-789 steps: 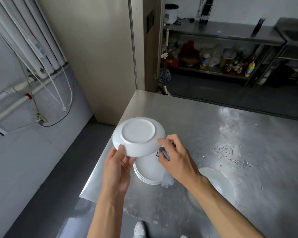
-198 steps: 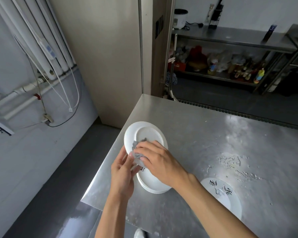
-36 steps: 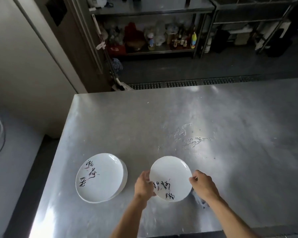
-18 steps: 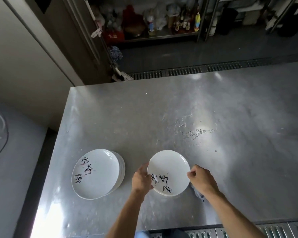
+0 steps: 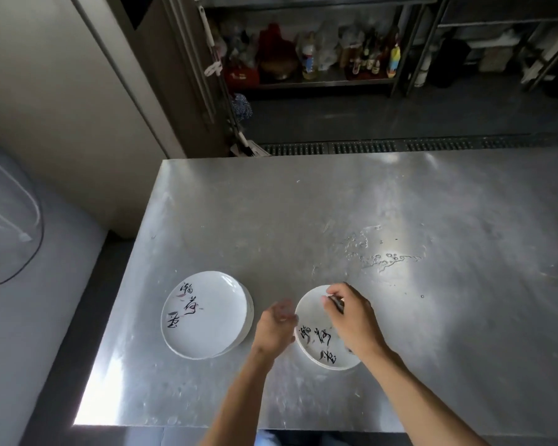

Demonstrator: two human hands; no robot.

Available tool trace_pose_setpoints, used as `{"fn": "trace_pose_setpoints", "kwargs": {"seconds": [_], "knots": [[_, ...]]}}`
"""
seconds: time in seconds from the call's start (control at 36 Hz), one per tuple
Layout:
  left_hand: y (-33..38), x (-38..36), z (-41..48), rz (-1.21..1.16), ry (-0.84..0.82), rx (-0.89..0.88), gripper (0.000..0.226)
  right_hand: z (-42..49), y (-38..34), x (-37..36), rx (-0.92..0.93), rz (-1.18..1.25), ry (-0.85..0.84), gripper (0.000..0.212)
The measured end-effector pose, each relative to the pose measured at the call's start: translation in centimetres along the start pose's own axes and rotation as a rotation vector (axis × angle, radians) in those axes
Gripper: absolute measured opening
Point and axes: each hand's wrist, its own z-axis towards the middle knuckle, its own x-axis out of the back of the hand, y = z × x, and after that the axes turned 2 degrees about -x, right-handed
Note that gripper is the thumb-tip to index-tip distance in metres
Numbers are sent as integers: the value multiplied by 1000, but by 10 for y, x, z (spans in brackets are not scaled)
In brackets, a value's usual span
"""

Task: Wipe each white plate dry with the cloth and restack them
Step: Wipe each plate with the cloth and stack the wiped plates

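Commercial kitchen: stainless worktable (image 5: 303,220), floor drain grate (image 5: 400,146), steel shelf (image 5: 322,82) of bottles (image 5: 369,61).

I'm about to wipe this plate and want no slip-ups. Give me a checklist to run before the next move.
1. Cloth pinched in right hand: ok.
2. Plate face up on the table: ok.
3. Left hand steadying the plate's rim: cannot tell, blurred.
4. Stack of plates apart from this plate: ok.
5. Water drops clear of plate and stack: ok.
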Motion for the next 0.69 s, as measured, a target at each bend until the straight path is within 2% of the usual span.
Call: {"fn": "trace_pose_setpoints", "kwargs": {"seconds": [0.06, 0.14, 0.28, 0.39, 0.53, 0.64, 0.69], "knots": [[6, 15, -3, -11, -4, -63, 38, 1, -18, -11, 49, 15, -31, 15], [11, 43, -5, 39, 52, -155, 30, 1, -46, -28, 140, 12, -102, 27], [15, 102, -16, 136, 233, -248, 25, -3, -99, -61, 267, 10, -165, 15], [0, 149, -30, 142, 383, -231, 30, -11, -134, -90, 286, 5, -234, 18], [-28, 189, -48, 172, 588, -177, 45, -25, -157, -124, 289, -60, -297, 42], [-44, 203, -52, 207, 597, -110, 60, -33, -158, -141, 342, -180, -364, 65], [-48, 205, -52, 203, 565, -66, 62, -34, -156, -147, 360, -260, -372, 70]]}}
